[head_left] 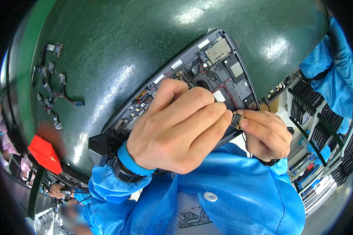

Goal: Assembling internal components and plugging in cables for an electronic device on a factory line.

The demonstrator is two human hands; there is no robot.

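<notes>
Between the thumb and fingers of my right hand is a small dark circuit board with gold-ringed holes at its corners. My left hand is closed, its fingers curled together and their tips reaching the board's left edge. What those fingers hold, if anything, is hidden beneath them. Under both hands lies an opened dark grey device housing, tilted on the table, with boards, thin red wires and a silver metal slot part inside. My left hand covers much of its middle.
Several small boards on flat ribbon cables lie on the green table at the left. A red box is at the lower left edge. To the right stand racks of dark flat parts and another person's blue sleeve.
</notes>
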